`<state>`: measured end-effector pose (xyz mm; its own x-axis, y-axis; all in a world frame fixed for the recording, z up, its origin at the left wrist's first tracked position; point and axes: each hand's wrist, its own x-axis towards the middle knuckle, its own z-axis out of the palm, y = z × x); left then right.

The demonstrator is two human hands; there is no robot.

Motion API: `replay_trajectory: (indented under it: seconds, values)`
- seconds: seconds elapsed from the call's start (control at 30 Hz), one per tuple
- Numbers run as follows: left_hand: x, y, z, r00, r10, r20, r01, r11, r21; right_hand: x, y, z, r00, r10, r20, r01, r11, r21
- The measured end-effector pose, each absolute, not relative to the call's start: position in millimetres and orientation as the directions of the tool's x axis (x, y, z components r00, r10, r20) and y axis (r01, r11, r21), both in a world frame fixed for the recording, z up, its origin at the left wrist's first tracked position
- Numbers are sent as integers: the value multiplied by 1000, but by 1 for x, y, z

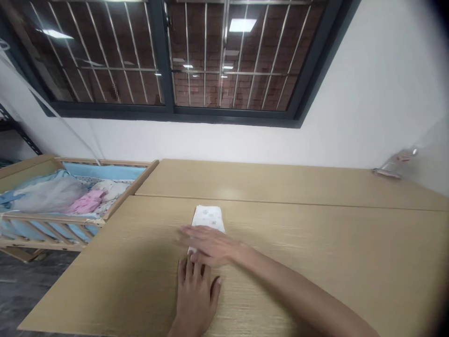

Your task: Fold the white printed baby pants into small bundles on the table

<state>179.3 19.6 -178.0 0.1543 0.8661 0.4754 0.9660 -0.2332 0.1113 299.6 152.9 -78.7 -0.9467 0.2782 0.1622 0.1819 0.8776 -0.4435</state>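
Note:
A small folded white cloth with a faint print (pixel 208 218) lies on the wooden table (pixel 315 262). My right hand (pixel 210 245) reaches in from the right and lies flat across the cloth's near end, fingers stretched out to the left and slightly blurred. My left hand (pixel 195 292) rests flat on the table just below, its fingertips touching the cloth's near edge under the right hand. Both hands are open with their fingers extended.
A wooden baby crib (pixel 52 220) with blue padding, grey and pink fabric stands at the table's left. A second tabletop (pixel 280 180) adjoins behind, against a white wall under a barred window. A small clear object (pixel 394 164) lies at the far right.

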Motion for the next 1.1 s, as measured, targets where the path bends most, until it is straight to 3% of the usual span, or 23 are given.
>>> replay_trajectory:
  seconds: [0.1,0.23,0.37,0.5,0.77,0.9,1.0,1.1]
  values:
    - [176,21,-183,188,847,497,956,-273,104,294,145,-95,-969,219,118,134,860,-491]
    - [175,23,-182,160,872,462,969,-228,96,301,158,-109,-952,304,33,239,808,-539]
    - [176,23,-182,168,875,453,974,-217,59,308,189,-113,-917,398,-15,355,800,-483]
    - [174,24,-185,188,865,465,973,-227,29,315,229,-121,-876,481,39,415,792,-448]
    - [174,24,-175,168,889,427,966,-234,107,320,252,-125,-849,523,75,448,788,-423]
    - [160,28,-158,167,894,417,943,-267,196,333,224,-116,-723,654,222,516,725,-456]
    - [134,45,-145,248,893,375,898,-357,257,350,197,-112,-642,700,312,499,691,-523]
    - [105,72,-137,407,840,358,834,-502,230,365,174,-107,-658,692,297,451,678,-581]
